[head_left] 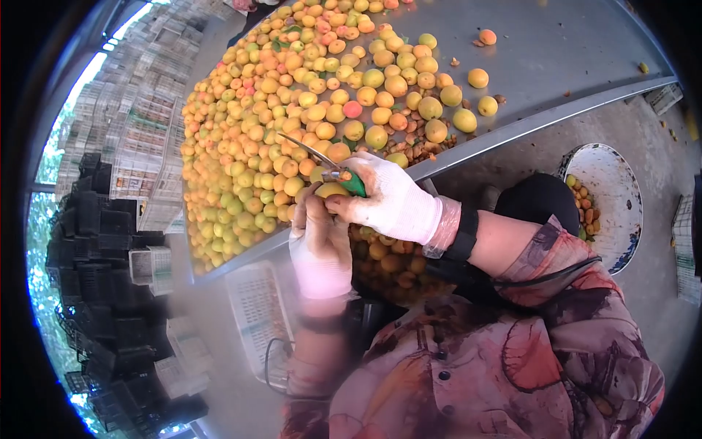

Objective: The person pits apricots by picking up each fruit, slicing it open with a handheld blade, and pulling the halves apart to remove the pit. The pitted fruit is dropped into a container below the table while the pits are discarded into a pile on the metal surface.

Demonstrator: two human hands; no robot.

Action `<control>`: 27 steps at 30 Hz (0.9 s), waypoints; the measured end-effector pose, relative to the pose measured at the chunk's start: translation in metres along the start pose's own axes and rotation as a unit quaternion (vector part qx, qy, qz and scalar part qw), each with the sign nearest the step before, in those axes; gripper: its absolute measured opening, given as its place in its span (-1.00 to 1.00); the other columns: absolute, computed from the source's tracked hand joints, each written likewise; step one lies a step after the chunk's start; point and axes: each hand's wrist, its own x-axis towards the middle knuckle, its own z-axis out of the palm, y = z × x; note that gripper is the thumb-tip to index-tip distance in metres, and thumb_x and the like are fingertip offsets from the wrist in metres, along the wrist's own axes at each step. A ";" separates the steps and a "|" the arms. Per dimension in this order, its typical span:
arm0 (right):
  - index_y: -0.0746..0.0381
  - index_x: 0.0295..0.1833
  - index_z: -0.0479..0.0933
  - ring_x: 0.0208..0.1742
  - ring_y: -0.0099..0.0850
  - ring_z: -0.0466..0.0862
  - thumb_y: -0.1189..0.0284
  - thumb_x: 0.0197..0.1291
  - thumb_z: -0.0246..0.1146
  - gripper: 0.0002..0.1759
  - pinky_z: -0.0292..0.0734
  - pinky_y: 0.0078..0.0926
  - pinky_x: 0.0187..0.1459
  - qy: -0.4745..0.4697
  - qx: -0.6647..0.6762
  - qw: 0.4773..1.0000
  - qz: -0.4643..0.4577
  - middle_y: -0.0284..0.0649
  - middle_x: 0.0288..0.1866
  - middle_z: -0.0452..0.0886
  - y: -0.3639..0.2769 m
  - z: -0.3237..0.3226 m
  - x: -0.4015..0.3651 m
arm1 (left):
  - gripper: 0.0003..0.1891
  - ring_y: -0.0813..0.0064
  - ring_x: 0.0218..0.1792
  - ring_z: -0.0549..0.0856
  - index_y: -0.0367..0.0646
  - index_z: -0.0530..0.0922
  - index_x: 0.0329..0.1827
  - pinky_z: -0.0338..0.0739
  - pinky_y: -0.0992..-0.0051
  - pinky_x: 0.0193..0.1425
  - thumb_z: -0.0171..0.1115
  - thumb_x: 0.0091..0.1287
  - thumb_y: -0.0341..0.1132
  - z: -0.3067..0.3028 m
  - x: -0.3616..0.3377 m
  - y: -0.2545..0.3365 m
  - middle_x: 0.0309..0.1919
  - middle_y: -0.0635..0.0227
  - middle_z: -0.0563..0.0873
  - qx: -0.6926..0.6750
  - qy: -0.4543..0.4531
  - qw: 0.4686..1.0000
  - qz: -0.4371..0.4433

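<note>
Both my hands wear white gloves with stained fingers and are raised over the near edge of a metal table. My right hand is closed around the green handle of a knife, whose thin blade points up and left. A yellow apricot sits between the hands, pinched by the fingers of my left hand; the right thumb lies against it. Behind them spreads a large heap of yellow and orange apricots. Brown apricot pits lie scattered by the table's rim.
A white bucket with fruit in it stands on the floor at right. Under the table, more apricots fill a container near my lap. A white crate is at lower left, with stacked black crates and pale crates beyond.
</note>
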 end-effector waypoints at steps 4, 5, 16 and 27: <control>0.31 -0.13 0.53 -0.40 -0.37 0.59 0.28 0.29 0.25 -0.72 0.52 -0.41 -0.29 0.077 0.263 0.935 0.227 -0.28 -0.45 0.53 -0.017 -0.004 0.003 | -0.55 0.35 0.20 0.56 -0.39 0.35 0.31 0.46 0.36 0.31 0.18 0.50 -0.28 0.009 -0.008 -0.003 0.18 0.15 0.55 0.016 0.015 1.000 0.009; 0.27 -0.17 0.51 -0.51 -0.48 0.50 0.28 0.34 0.20 -0.75 0.41 -0.48 -0.44 0.057 0.319 0.902 0.287 -0.37 -0.53 0.47 -0.018 -0.010 0.004 | -0.54 0.34 0.19 0.56 -0.40 0.32 0.34 0.47 0.35 0.31 0.16 0.51 -0.29 0.014 -0.008 0.001 0.18 0.13 0.54 0.000 0.014 1.000 0.001; 0.36 -0.19 0.58 -0.40 -0.46 0.61 0.17 0.29 0.22 -0.60 0.48 -0.47 -0.31 -0.088 0.162 0.932 0.311 -0.17 -0.49 0.60 -0.008 -0.023 -0.002 | -0.51 0.44 0.05 0.51 -0.29 0.35 0.37 0.40 0.53 -0.07 -0.17 0.61 -0.07 -0.015 -0.001 0.011 0.11 0.23 0.57 0.102 0.065 0.993 -0.006; 0.29 -0.09 0.50 -0.61 -0.63 0.42 0.36 0.29 0.17 -0.79 0.29 -0.65 -0.55 0.017 0.368 0.876 0.311 -0.35 -0.50 0.48 -0.033 -0.027 0.018 | -0.70 0.45 -0.38 0.56 -0.32 0.35 0.12 0.43 0.54 -0.38 0.15 0.39 -0.45 -0.021 0.002 -0.012 -0.17 0.28 0.60 0.059 0.039 0.995 -0.074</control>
